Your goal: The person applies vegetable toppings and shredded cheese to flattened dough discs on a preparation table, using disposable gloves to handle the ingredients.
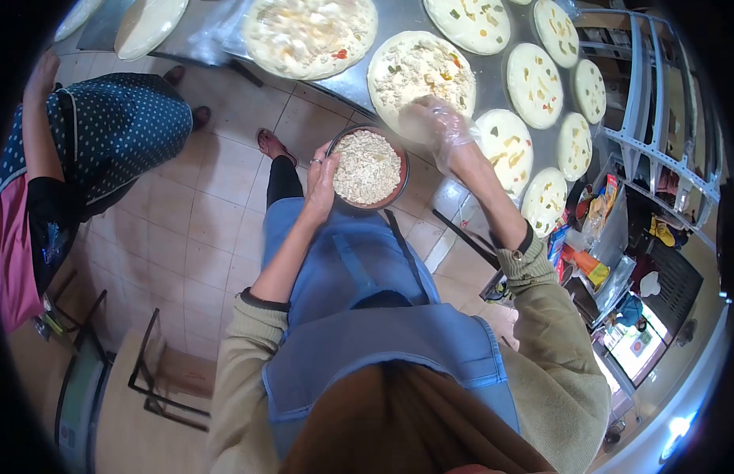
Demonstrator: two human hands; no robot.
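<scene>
My left hand [322, 183] grips the left side of a round brown bowl [404, 175] full of pale crumbly topping [367, 166]. In a clear plastic glove, my right hand [440, 130] is at the lower right edge of a dough round [387, 67]. Motion smears its fingers, so their pose and anything in them cannot be made out. Pale crumbs and red, orange and green bits cover much of that round. To its left lies another round [304, 35] with pale topping, partly blurred.
Several dough rounds with colourful bits lie on the metal table [493, 75]. A co-worker in a dotted apron [130, 118] stands at the left, with a blurred gloved hand [221, 35] over the table. Racks [659, 150] and packages [592, 265] are at the right, chairs [158, 387] at lower left.
</scene>
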